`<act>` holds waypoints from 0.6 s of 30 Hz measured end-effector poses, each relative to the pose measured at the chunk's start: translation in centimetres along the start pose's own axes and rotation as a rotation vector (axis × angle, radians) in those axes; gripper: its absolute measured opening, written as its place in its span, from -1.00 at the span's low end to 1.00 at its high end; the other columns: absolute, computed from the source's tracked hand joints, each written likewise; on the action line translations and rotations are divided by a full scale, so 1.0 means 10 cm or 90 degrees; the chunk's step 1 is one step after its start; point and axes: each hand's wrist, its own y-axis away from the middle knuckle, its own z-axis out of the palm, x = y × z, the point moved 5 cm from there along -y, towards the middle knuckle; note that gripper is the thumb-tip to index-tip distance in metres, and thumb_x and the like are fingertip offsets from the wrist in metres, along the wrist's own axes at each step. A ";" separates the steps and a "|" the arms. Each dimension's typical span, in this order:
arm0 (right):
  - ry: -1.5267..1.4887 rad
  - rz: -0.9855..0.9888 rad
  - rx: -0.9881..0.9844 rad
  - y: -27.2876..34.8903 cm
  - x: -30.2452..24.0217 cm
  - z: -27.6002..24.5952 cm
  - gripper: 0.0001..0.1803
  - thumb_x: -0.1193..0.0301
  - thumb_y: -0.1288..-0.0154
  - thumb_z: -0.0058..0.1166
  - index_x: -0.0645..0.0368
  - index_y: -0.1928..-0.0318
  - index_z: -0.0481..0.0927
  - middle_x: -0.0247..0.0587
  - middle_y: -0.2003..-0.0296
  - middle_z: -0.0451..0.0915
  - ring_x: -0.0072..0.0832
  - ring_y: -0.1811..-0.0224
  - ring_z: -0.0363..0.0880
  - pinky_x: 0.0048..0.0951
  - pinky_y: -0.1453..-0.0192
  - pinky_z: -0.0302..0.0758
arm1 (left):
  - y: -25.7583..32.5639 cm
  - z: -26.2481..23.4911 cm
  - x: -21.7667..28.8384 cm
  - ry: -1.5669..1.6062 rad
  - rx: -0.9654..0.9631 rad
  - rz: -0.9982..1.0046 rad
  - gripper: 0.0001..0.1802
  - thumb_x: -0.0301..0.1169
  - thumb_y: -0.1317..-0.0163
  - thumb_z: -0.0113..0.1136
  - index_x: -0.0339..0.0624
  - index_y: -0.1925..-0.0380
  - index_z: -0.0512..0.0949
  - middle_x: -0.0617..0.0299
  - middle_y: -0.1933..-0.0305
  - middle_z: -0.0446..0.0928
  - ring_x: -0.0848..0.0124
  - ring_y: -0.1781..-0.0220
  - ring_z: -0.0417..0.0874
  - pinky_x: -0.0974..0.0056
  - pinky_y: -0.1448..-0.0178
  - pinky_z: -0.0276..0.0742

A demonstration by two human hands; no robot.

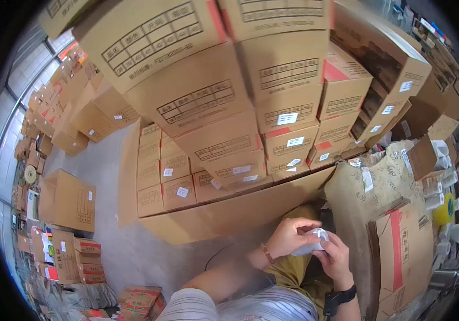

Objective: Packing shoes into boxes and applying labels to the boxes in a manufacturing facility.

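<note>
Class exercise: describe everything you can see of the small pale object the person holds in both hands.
The small pale object looks like crumpled clear or whitish plastic wrap, glossy and slightly blurred. The left hand grips it from above-left, the right hand from below-right. It sits above the person's lap, in front of the stacked cardboard boxes.

Two hands on one small clear packet; one watch; one bracelet; one yellow tape roll.
</note>
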 end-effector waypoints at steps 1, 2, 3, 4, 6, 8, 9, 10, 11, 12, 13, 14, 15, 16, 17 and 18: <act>0.020 -0.010 -0.027 -0.06 -0.02 0.01 -0.70 0.50 0.10 0.35 0.27 0.37 0.48 0.05 0.19 0.57 -0.10 0.23 0.61 -0.34 0.25 0.57 | 0.00 -0.03 0.01 0.052 0.002 -0.029 -0.81 -0.39 -0.07 0.34 -0.28 0.36 0.63 0.13 0.21 0.62 0.46 0.22 0.63 0.34 0.11 0.55; 0.039 -0.020 -0.055 -0.09 -0.03 0.04 -0.70 0.51 0.10 0.36 0.27 0.36 0.49 0.04 0.19 0.57 -0.11 0.23 0.61 -0.34 0.26 0.57 | 0.00 -0.08 -0.01 0.060 0.006 -0.029 -0.81 -0.39 -0.07 0.34 -0.28 0.36 0.63 0.13 0.21 0.62 0.46 0.22 0.63 0.34 0.11 0.55; 0.044 -0.020 -0.062 -0.10 -0.03 0.09 -0.70 0.51 0.10 0.36 0.27 0.36 0.49 0.04 0.19 0.57 -0.11 0.23 0.61 -0.34 0.26 0.57 | -0.01 -0.14 -0.01 -0.019 0.033 -0.001 -0.82 -0.39 -0.05 0.36 -0.27 0.41 0.62 0.15 0.25 0.62 0.44 0.24 0.64 0.34 0.14 0.55; 0.030 0.012 -0.026 -0.10 0.00 0.13 -0.71 0.52 0.09 0.35 0.28 0.36 0.49 0.02 0.20 0.57 -0.17 0.28 0.62 -0.38 0.30 0.57 | -0.01 -0.21 0.00 -0.098 0.062 0.026 -0.83 -0.39 -0.02 0.37 -0.25 0.46 0.61 0.16 0.28 0.62 0.41 0.27 0.64 0.33 0.18 0.55; 0.019 0.045 0.002 -0.11 0.02 0.25 -0.72 0.53 0.07 0.34 0.28 0.36 0.50 0.01 0.21 0.58 -0.23 0.34 0.62 -0.42 0.34 0.56 | 0.01 -0.31 0.06 -0.188 0.112 0.100 -0.85 -0.40 0.00 0.37 -0.22 0.49 0.61 0.17 0.32 0.62 0.37 0.28 0.63 0.29 0.17 0.52; -0.061 0.181 0.028 -0.12 0.10 0.38 -0.78 0.55 0.01 0.30 0.30 0.36 0.51 -0.04 0.30 0.58 -0.40 0.46 0.57 -0.50 0.42 0.50 | 0.08 -0.40 0.12 -0.282 0.166 0.170 -0.87 -0.41 0.01 0.37 -0.18 0.52 0.61 0.18 0.36 0.62 0.34 0.30 0.62 0.25 0.16 0.50; -0.059 0.181 0.024 -0.13 0.10 0.46 -0.78 0.55 0.01 0.30 0.30 0.36 0.51 -0.04 0.30 0.58 -0.40 0.46 0.57 -0.50 0.42 0.50 | 0.14 -0.45 0.21 -0.378 0.216 0.263 -0.87 -0.40 0.03 0.37 -0.16 0.54 0.60 0.20 0.36 0.60 0.29 0.30 0.60 0.21 0.12 0.46; -0.053 0.231 0.024 -0.13 0.14 0.53 -0.80 0.55 -0.03 0.28 0.31 0.36 0.51 -0.08 0.35 0.57 -0.49 0.48 0.54 -0.53 0.43 0.47 | 0.23 -0.49 0.29 -0.476 0.265 0.355 -0.86 -0.40 0.04 0.38 -0.13 0.56 0.58 0.22 0.36 0.58 0.25 0.30 0.57 0.17 0.08 0.42; -0.047 0.281 0.025 -0.12 0.18 0.61 -0.83 0.55 -0.06 0.26 0.32 0.36 0.52 -0.11 0.39 0.56 -0.57 0.51 0.50 -0.57 0.45 0.44 | 0.28 -0.55 0.27 -0.476 0.270 0.351 -0.86 -0.40 0.04 0.38 -0.13 0.56 0.58 0.22 0.36 0.58 0.25 0.30 0.57 0.17 0.08 0.42; -0.047 0.280 0.020 -0.13 0.21 0.70 -0.83 0.55 -0.06 0.26 0.32 0.36 0.52 -0.11 0.39 0.56 -0.57 0.51 0.50 -0.57 0.45 0.44 | 0.34 -0.60 0.25 -0.443 0.286 0.382 -0.87 -0.43 0.01 0.34 -0.13 0.54 0.54 0.20 0.33 0.56 0.24 0.27 0.55 0.16 0.05 0.39; -0.078 0.304 0.024 -0.12 0.25 0.79 -0.82 0.53 -0.09 0.25 0.34 0.34 0.52 -0.15 0.42 0.56 -0.61 0.50 0.48 -0.59 0.44 0.43 | 0.40 -0.67 0.24 -0.411 0.302 0.411 -0.87 -0.45 -0.02 0.30 -0.12 0.52 0.50 0.19 0.31 0.53 0.22 0.24 0.52 0.16 0.02 0.36; -0.110 0.329 0.028 -0.12 0.27 0.86 -0.82 0.52 -0.13 0.24 0.35 0.32 0.52 -0.18 0.45 0.55 -0.64 0.50 0.46 -0.60 0.43 0.41 | 0.45 -0.78 0.22 -0.412 0.308 0.408 -0.87 -0.45 -0.02 0.30 -0.12 0.52 0.50 0.19 0.31 0.53 0.22 0.24 0.52 0.16 0.02 0.36; -0.110 0.331 0.020 -0.13 0.27 0.92 -0.82 0.52 -0.13 0.24 0.35 0.32 0.52 -0.18 0.45 0.55 -0.64 0.50 0.46 -0.60 0.43 0.41 | 0.54 -1.01 0.17 -0.373 0.389 0.348 -0.89 -0.46 -0.09 0.23 -0.15 0.45 0.47 0.15 0.25 0.49 0.22 0.19 0.49 0.17 0.00 0.36; -0.113 0.316 0.029 -0.17 0.27 0.95 -0.82 0.51 -0.15 0.23 0.35 0.30 0.53 -0.23 0.45 0.55 -0.67 0.48 0.45 -0.62 0.41 0.41 | 0.63 -1.26 0.08 -0.331 0.466 0.289 -0.90 -0.48 -0.15 0.17 -0.17 0.38 0.43 0.12 0.19 0.46 0.23 0.14 0.47 0.19 -0.02 0.36; -0.119 0.299 0.038 -0.20 0.26 0.98 -0.82 0.51 -0.17 0.22 0.35 0.28 0.53 -0.27 0.44 0.55 -0.70 0.47 0.44 -0.63 0.39 0.41 | 0.76 -1.66 -0.14 -0.263 0.532 0.212 -0.91 -0.49 -0.27 0.00 -0.23 0.24 0.39 0.07 0.13 0.41 0.26 0.04 0.42 0.22 -0.09 0.33; -0.125 0.296 0.031 -0.21 0.25 1.03 -0.82 0.51 -0.17 0.22 0.35 0.28 0.53 -0.27 0.44 0.55 -0.70 0.47 0.44 -0.63 0.39 0.41 | 0.98 -2.15 -0.34 -0.353 0.651 0.209 -0.79 -0.36 -0.37 -0.09 -0.29 0.15 0.37 0.09 0.07 0.39 0.31 -0.01 0.38 0.24 -0.16 0.29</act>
